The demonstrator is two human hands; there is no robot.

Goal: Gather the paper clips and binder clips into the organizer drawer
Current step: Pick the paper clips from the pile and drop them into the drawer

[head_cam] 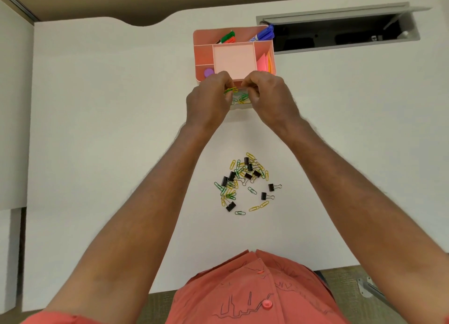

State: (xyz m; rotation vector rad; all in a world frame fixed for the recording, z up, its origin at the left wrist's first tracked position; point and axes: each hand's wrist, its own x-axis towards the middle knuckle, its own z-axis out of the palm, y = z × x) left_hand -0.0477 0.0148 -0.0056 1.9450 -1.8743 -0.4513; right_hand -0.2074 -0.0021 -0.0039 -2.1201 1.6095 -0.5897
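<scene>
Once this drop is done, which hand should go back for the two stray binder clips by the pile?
Probably the right hand. Both hands are over the open drawer, but the two stray binder clips lie on the right of the pile, and the left hand holds paper clips.

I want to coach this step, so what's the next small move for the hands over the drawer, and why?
Probably let go: the left hand pinches paper clips right above the open drawer, which already holds some. Then go back to the pile still lying on the desk.
</scene>
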